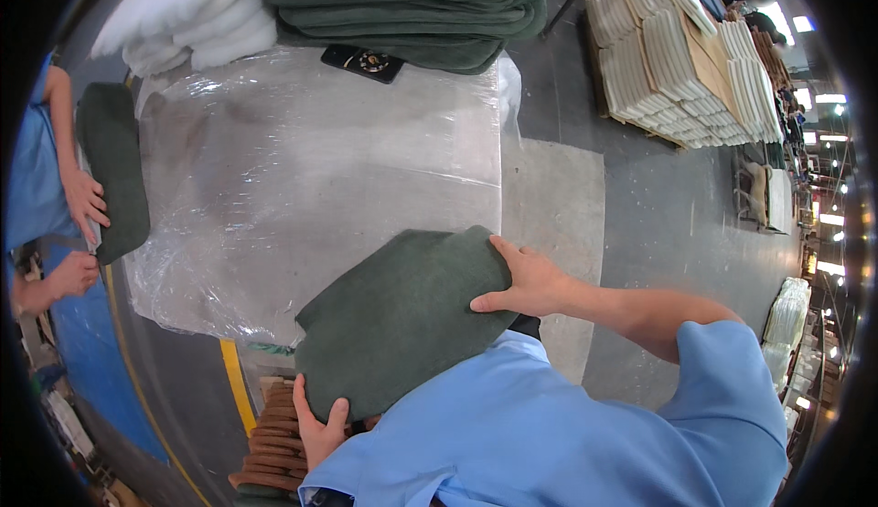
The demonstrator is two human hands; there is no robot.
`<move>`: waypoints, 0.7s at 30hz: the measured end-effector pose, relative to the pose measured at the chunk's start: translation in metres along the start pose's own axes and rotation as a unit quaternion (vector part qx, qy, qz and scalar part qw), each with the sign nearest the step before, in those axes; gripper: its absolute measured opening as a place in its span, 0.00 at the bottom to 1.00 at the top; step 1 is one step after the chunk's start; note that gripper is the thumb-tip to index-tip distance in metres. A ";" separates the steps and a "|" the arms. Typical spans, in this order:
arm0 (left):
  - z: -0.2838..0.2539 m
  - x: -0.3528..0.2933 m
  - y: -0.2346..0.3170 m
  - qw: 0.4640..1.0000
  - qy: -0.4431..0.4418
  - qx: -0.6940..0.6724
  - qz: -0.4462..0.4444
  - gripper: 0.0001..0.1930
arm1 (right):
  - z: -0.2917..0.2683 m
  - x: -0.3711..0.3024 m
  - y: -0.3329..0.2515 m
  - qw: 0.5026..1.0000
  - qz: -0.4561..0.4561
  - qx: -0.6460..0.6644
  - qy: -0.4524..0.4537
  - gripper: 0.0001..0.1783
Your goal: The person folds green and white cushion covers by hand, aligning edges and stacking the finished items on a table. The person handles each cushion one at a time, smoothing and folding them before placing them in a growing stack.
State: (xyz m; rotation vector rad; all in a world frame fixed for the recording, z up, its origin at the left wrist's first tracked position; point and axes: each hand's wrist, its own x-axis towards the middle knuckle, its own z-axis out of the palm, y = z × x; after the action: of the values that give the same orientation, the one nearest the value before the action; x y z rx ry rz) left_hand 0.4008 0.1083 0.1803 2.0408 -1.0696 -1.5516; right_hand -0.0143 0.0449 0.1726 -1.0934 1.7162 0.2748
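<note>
A dark green fabric cushion lies tilted across the front of my body, over the near edge of the plastic-wrapped table. My left hand grips its lower left end, thumb on top and fingers around the edge. At the upper right end, my right hand holds the edge, its thumb resting on the fabric. The undersides of both grips are partly hidden. A tall stack of similar green cushions stands at the table's far side, beside a pile of white cushion pads.
A black phone lies before the green stack. At left, a co-worker's hands hold another green cushion. Brown folded pieces are stacked near my left hand. A pallet of white pads stands on the grey floor at far right.
</note>
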 end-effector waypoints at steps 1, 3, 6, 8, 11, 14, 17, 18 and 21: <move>0.011 -0.002 0.011 0.992 0.027 -0.100 -0.071 0.42 | 0.003 0.004 -0.001 1.000 0.011 -0.003 -0.005 0.74; 0.010 0.010 0.013 0.997 0.034 -0.048 -0.050 0.42 | 0.003 0.015 0.000 0.999 0.023 0.036 -0.021 0.75; 0.006 0.021 0.005 0.995 0.041 -0.053 -0.069 0.42 | -0.002 0.030 -0.006 0.997 0.031 0.051 -0.048 0.73; -0.003 0.038 -0.002 0.989 0.004 -0.101 -0.106 0.42 | -0.005 0.045 -0.004 0.996 0.034 0.059 -0.057 0.71; -0.014 0.068 -0.015 0.979 -0.068 -0.151 -0.119 0.42 | 0.003 0.074 0.013 0.994 0.037 0.081 -0.059 0.69; -0.017 0.099 -0.019 0.989 -0.095 -0.015 -0.111 0.42 | -0.001 0.093 0.015 0.992 0.050 0.098 -0.055 0.66; -0.018 0.119 -0.018 0.984 -0.094 0.003 -0.151 0.42 | -0.007 0.094 0.013 0.981 0.054 0.182 -0.050 0.64; -0.020 0.115 -0.020 0.989 -0.079 0.017 -0.128 0.41 | -0.003 0.086 0.018 0.971 0.039 0.233 -0.044 0.64; -0.019 0.108 -0.012 0.999 -0.019 -0.018 -0.025 0.40 | -0.008 0.057 0.036 0.882 -0.068 0.465 -0.020 0.60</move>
State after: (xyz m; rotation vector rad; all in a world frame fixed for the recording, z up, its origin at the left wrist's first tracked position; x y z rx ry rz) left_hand 0.4348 0.0326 0.1069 2.0359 -1.0037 -1.6278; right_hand -0.0499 0.0299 0.1172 -0.4632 1.4371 -0.5755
